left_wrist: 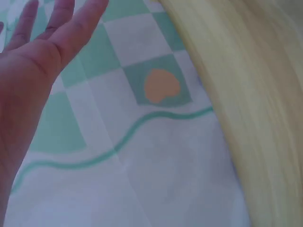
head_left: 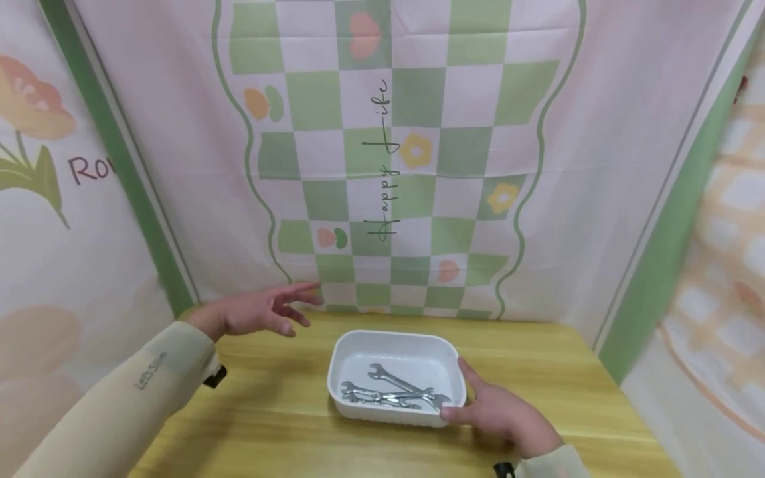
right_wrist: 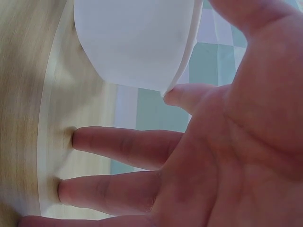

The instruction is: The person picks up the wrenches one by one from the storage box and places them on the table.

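Observation:
A white rectangular plastic container (head_left: 394, 337) sits on the wooden table, with several silver open-end wrenches (head_left: 394, 392) lying in a loose pile on its floor. My right hand (head_left: 499, 408) is at the container's right end, thumb and index finger touching its rim. In the right wrist view, the other fingers (right_wrist: 109, 194) of that hand stretch out straight, tips against the tabletop. To the left of the container, my left hand (head_left: 263, 311) hovers above the table with fingers spread and nothing held. The wrenches are out of sight in both wrist views.
The wooden table (head_left: 538, 358) ends at a hanging cloth (head_left: 323, 199) with green and white checks behind it. More printed cloth hangs on the left (head_left: 36, 265) and right (head_left: 717, 299). Dark bands are partly visible at both wrists.

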The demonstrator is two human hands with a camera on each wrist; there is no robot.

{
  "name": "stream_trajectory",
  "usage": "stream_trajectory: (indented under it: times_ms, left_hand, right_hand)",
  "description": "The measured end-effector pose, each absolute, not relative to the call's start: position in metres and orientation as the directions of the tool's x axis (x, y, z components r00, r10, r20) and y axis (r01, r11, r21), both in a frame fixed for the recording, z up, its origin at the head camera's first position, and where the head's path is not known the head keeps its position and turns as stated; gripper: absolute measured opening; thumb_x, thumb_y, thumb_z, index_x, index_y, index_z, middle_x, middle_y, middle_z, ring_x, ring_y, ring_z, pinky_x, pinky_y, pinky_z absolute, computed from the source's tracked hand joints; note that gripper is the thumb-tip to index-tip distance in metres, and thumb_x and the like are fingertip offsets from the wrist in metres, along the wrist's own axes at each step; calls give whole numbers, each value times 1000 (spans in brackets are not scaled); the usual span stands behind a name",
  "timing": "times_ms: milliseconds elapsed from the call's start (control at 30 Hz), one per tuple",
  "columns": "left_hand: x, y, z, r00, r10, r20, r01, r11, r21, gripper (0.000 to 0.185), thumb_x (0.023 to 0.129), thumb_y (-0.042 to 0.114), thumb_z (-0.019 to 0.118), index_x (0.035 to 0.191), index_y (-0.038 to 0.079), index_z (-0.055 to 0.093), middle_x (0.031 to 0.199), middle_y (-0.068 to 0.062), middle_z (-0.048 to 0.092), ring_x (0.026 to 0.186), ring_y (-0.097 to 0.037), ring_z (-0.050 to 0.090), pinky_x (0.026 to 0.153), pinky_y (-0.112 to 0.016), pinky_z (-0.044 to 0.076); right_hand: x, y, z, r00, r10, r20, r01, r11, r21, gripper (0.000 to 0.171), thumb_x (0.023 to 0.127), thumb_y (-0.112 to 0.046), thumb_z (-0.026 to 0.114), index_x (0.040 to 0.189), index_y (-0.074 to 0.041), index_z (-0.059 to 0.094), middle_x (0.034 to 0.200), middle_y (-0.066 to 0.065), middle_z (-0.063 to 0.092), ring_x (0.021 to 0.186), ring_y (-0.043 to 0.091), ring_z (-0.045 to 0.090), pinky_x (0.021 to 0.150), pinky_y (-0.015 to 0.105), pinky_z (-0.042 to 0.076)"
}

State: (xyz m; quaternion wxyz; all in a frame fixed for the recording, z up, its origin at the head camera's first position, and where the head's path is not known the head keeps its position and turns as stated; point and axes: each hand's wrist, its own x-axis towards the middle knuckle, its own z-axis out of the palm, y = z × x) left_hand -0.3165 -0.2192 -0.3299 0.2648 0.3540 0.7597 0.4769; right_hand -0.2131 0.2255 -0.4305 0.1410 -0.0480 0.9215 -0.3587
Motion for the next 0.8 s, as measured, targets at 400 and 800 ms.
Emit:
stream_trajectory:
  times_ms: [400, 800]
  left_hand:
    - [-335, -143, -324, -618, 757, -213, 307, 481, 821, 67, 87, 21, 76, 148, 27, 48, 141, 0, 52, 119, -25, 57, 92, -39, 52]
    - [-329, -74, -337, -476, 818, -324, 334, 509, 793, 52, 90, 20, 74, 139, 27, 58, 131, 3, 60, 113, -18, 59, 89, -42, 53]
  right_hand:
    - [-214, 227, -429, -954, -184, -238, 25, 741, -671, 121, 74, -54, 82, 161, -15, 8, 137, 38, 46, 122, 55, 47, 99, 71, 33]
    - [-212, 226, -433, -961, -185, -207, 4, 737, -676, 120, 73, -52, 83, 161, -12, 11, 132, 36, 52, 116, 49, 54, 97, 69, 36]
